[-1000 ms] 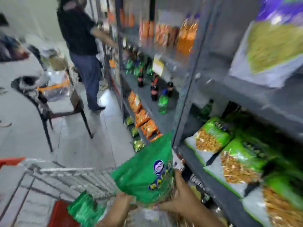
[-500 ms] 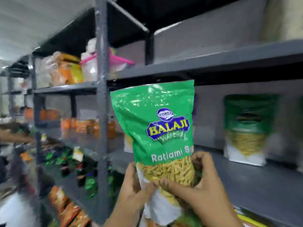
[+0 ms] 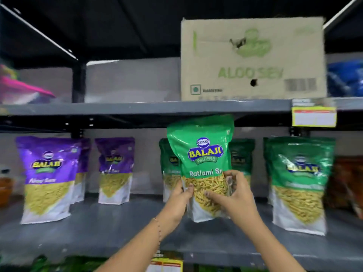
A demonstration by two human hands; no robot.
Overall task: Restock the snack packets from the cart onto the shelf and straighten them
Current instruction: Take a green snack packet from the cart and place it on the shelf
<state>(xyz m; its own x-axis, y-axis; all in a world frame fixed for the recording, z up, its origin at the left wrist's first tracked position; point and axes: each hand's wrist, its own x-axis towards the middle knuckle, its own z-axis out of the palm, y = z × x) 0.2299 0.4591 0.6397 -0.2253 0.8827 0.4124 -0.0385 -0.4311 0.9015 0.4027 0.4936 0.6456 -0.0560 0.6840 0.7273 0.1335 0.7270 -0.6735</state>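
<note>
Head view: both hands hold one green snack packet (image 3: 200,165) upright in front of the shelf (image 3: 110,230). The left hand (image 3: 179,199) grips its lower left edge, and the right hand (image 3: 235,195) wraps the lower right side with the fingers (image 3: 232,174) curled over the clear window. The packet's base seems to hang just above the shelf board, in front of two green packets (image 3: 242,156) standing at the back. A further green packet (image 3: 298,181) stands to the right, and purple packets (image 3: 48,177) stand well apart to the left. A cardboard box (image 3: 253,59) sits on the shelf above.

This looks like the placing step. The next move likely calls for lowering the packet until its base rests flat, then letting go and squaring it with the row, without tipping the packets behind.
</note>
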